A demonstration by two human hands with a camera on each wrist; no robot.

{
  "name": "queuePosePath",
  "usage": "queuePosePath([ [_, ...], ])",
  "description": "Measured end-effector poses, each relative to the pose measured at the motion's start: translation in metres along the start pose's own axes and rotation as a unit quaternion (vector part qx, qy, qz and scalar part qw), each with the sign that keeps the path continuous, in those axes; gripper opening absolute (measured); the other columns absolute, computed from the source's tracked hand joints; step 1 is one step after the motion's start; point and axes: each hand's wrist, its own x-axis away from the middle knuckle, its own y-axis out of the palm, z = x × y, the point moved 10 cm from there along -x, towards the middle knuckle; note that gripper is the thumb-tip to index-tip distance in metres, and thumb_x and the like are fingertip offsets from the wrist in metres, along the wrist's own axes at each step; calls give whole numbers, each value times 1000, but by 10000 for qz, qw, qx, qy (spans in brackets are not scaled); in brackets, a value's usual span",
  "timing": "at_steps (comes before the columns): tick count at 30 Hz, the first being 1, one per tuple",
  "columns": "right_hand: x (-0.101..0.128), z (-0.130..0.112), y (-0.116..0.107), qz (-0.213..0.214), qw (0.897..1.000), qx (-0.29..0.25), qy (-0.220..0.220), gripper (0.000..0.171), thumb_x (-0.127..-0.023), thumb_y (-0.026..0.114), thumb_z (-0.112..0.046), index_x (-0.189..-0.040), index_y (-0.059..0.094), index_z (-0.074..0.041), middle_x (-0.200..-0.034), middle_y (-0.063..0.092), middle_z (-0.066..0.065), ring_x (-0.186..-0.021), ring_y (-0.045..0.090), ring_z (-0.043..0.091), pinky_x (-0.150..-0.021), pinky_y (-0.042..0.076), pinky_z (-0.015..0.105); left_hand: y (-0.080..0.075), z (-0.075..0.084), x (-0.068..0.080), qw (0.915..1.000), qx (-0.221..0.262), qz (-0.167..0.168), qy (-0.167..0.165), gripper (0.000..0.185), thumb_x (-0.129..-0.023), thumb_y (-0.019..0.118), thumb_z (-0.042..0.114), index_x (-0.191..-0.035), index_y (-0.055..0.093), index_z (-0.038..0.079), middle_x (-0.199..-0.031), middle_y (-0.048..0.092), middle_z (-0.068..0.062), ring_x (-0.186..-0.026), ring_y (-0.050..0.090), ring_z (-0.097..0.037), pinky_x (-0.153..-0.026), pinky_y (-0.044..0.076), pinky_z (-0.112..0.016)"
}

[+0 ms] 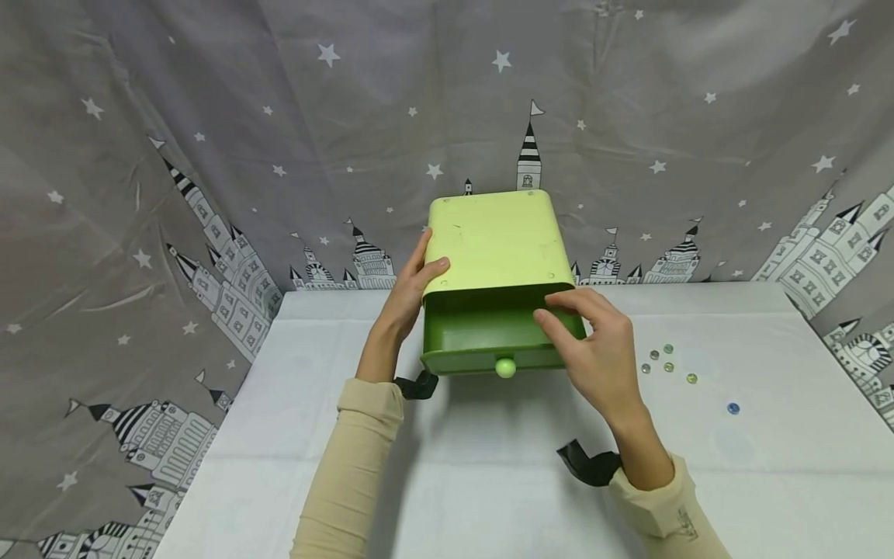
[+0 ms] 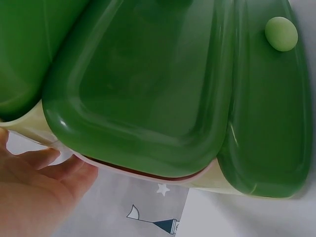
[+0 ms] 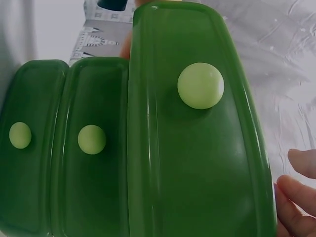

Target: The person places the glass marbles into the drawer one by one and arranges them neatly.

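Observation:
A small cabinet with a yellow-green shell [image 1: 499,241] stands near the back of the white table. Its green top drawer [image 1: 482,361] is pulled out, with a round light-green knob [image 1: 505,368] in front. Two lower drawers with knobs [image 3: 92,139] show in the right wrist view. At the cabinet's left side rests my left hand [image 1: 405,299], fingers extended along it and thumb by the top front corner. Over the drawer's right end hovers my right hand [image 1: 601,353], thumb and forefinger slightly apart, nothing visible between them.
Several small clear and greenish glass pebbles [image 1: 668,367] lie on the table right of the cabinet. A blue glass pebble [image 1: 732,408] lies nearer the front. Behind the table hangs a grey curtain [image 1: 391,116] with stars and castles.

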Motion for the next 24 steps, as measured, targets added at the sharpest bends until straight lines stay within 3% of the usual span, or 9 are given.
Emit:
queuePosePath([
  [13,10,9,-16,232,9993,-36,305,19,-83,75,6,-101,73,6,-99,70,12,-92,60,16,-83,45,27,-1,-1,-2,9999,81,-65,-64,76,-97,57,34,-159,12,35,-164,2,7,-148,2,-11,-118,9,-40],
  [22,19,20,-23,352,9989,37,298,17,-85,74,3,-101,73,6,-97,70,11,-90,62,15,-82,47,23,9,24,14,9998,49,-123,-121,78,-98,55,28,-161,9,23,-165,1,-1,-149,2,-17,-118,9,-42],
  [24,20,24,-25,359,9988,77,337,17,-86,74,2,-102,72,6,-98,70,11,-91,62,16,-82,47,22,9,23,13,9998,59,-126,-110,78,-98,55,28,-161,9,23,-165,1,-1,-149,2,-17,-118,9,-42],
])
